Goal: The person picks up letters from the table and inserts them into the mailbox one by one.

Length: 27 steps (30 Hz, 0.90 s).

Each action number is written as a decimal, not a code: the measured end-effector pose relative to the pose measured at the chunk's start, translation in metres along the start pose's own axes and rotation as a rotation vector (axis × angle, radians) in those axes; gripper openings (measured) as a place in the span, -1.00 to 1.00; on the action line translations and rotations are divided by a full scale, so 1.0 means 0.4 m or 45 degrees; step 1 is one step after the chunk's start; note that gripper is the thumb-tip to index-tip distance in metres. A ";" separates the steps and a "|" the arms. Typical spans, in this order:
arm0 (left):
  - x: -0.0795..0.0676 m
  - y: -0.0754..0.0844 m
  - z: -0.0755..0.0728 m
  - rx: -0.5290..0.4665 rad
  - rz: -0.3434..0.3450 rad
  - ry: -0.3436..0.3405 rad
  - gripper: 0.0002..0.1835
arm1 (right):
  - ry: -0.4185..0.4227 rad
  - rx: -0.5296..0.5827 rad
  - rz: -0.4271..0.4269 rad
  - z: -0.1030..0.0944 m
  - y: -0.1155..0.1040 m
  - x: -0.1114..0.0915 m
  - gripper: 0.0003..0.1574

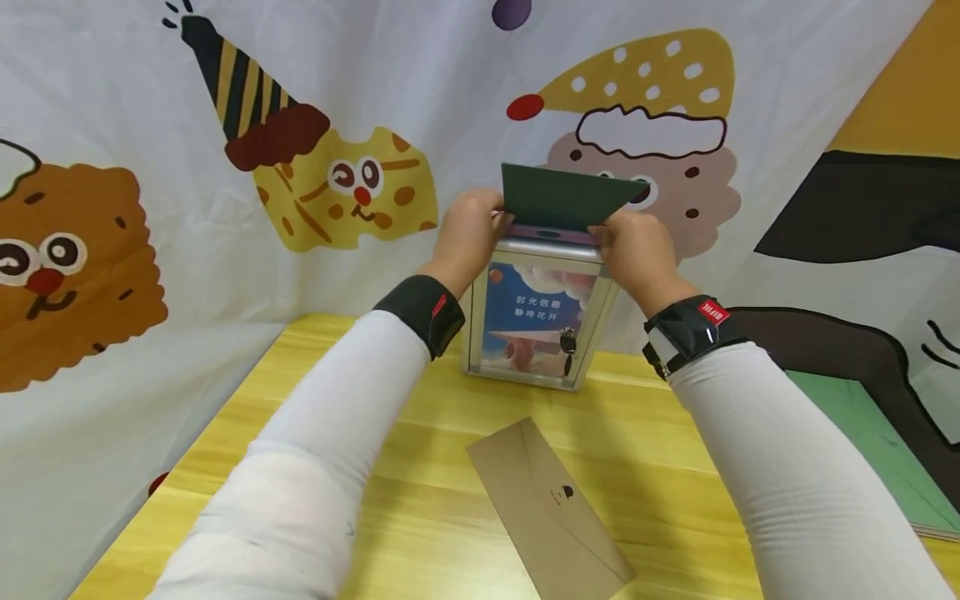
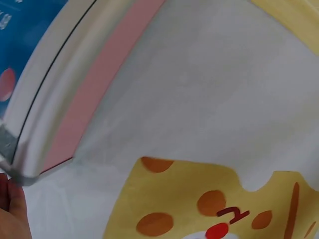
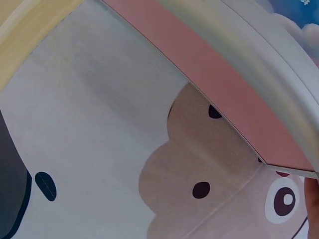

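The dark green sheet (image 1: 566, 197) stands up over the back of the letter box's top, leaning a little, and I can't make out from here whether its lower edge is resting on the box, tucked into it or just clear of it. To my eye the trouble would start there: if one hand pushed down ahead of the other, the sheet would likely skew and catch, and pressing harder could bow the middle or crease a corner. It looks flat and stiff enough, plain, with a straight top edge that reaches further out on the right; card or envelope, I couldn't swear to either. The left hand (image 1: 470, 229) seems to pinch it low at its left edge, and the right hand (image 1: 641, 250) appears to do the same at the lower right, fingertips close to the box's rim. Knuckles that near could nudge the letter box (image 1: 542, 312), which looks light enough to slide or tip back. It's pale-framed and pink-sided, with a blue picture and white lettering on its front and a set of keys (image 1: 567, 340) hanging at the lock; a sleeve might snag those. Nearer the person, a brown envelope (image 1: 551, 512) lies slantwise on the wooden table (image 1: 405, 467), and behind everything hangs a cartoon-printed cloth (image 1: 450, 50).
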<state>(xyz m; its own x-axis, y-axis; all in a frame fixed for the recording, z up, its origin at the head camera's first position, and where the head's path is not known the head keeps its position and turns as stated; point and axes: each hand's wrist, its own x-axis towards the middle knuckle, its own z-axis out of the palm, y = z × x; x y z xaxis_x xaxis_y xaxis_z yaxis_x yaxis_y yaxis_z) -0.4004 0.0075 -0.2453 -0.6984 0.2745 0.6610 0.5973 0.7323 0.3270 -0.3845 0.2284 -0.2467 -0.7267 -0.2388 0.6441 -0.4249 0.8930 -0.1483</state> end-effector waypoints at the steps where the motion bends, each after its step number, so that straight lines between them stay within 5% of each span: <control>1: -0.002 0.005 -0.007 -0.001 0.014 0.014 -0.84 | -0.010 -0.010 0.015 -0.002 0.000 0.000 -0.82; 10: -0.019 0.061 -0.073 -0.014 0.078 0.095 -0.81 | -0.162 -0.058 0.142 -0.029 -0.017 0.005 -0.74; 16: -0.024 0.065 -0.082 -0.036 0.149 0.159 -0.80 | -0.210 -0.043 0.155 -0.034 -0.018 0.001 -0.79; 22: -0.018 0.055 -0.078 -0.045 0.153 0.167 -0.80 | -0.181 0.078 0.140 -0.052 -0.020 -0.014 -0.76; 27: -0.009 0.044 -0.072 -0.046 0.092 0.144 -0.82 | -0.050 0.145 0.090 -0.087 -0.035 -0.024 -0.74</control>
<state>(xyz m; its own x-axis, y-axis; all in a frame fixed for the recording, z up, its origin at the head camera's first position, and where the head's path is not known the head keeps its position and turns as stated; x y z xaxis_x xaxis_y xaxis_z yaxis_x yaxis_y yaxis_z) -0.3760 0.0015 -0.2226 -0.6051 0.2522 0.7552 0.6599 0.6895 0.2985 -0.3529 0.2315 -0.2248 -0.7765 -0.1939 0.5996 -0.4289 0.8597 -0.2775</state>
